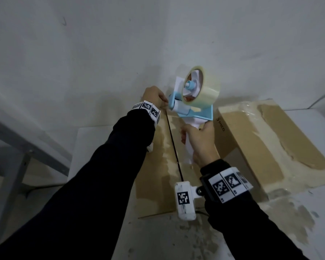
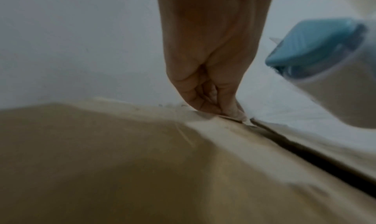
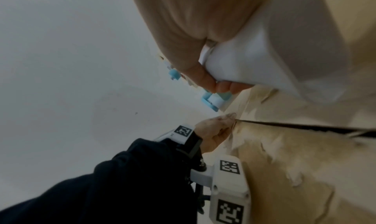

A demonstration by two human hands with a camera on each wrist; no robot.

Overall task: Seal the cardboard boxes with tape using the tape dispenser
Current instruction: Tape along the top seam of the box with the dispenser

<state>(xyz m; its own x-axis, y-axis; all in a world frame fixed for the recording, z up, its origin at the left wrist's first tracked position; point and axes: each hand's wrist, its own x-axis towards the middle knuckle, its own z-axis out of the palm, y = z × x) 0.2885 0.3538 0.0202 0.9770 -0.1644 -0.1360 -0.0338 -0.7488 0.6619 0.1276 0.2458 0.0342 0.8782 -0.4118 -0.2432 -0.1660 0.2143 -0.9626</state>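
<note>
Cardboard of the near box lies flat on the white desk, its two top flaps meeting at a dark seam not yet taped over, so the step in hand looks like starting the strip at the far end of that seam. Pale blue and white, the tape dispenser is tilted above that far end, its clear roll uppermost and its roller just beside the left hand. That hand's grip is pinched, fingertips pressed together at the box's far edge, seemingly on the tape's free end. The right hand wraps the white handle. Next, the dispenser probably needs drawing along the seam, roller pressed down. A second box sits just to the right, already filmed with tape.
</note>
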